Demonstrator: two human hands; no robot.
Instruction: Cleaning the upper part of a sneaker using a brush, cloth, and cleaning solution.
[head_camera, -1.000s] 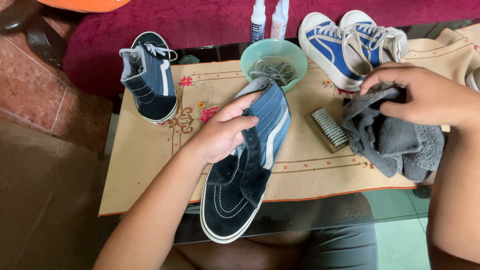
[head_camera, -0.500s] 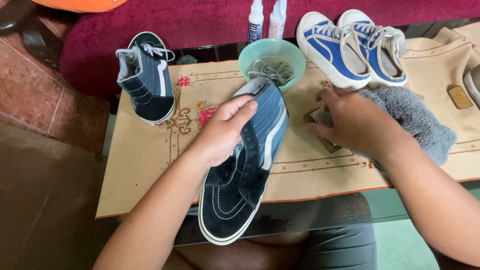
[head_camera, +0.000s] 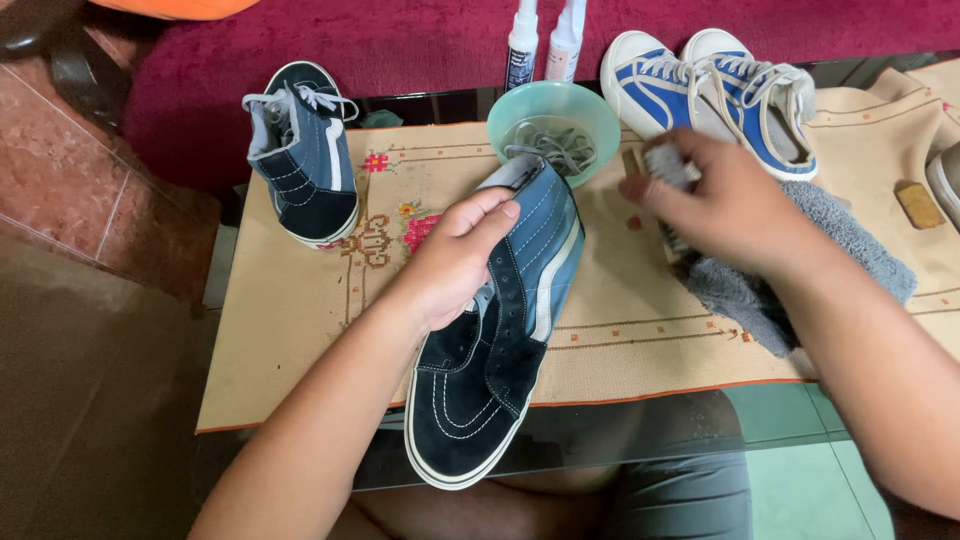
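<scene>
Two hands busy. Left hand (head_camera: 455, 262) wrapped around the laceless navy and blue suede high-top shoe (head_camera: 497, 325). Right hand (head_camera: 722, 205) closed on the small wooden bristle brush (head_camera: 665, 165), just above the grey fluffy towel (head_camera: 775, 262). Could bump the green bowl of laces (head_camera: 553, 128) close by and spill it.

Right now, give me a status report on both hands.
Left hand grips dark blue shoe. Right hand holds brush lifted above grey cloth. Green bowl close beside brush.

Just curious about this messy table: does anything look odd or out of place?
Shoelaces sit in the green bowl, and the dark sneaker in the left hand has none. The right hand grips a brush.
</scene>
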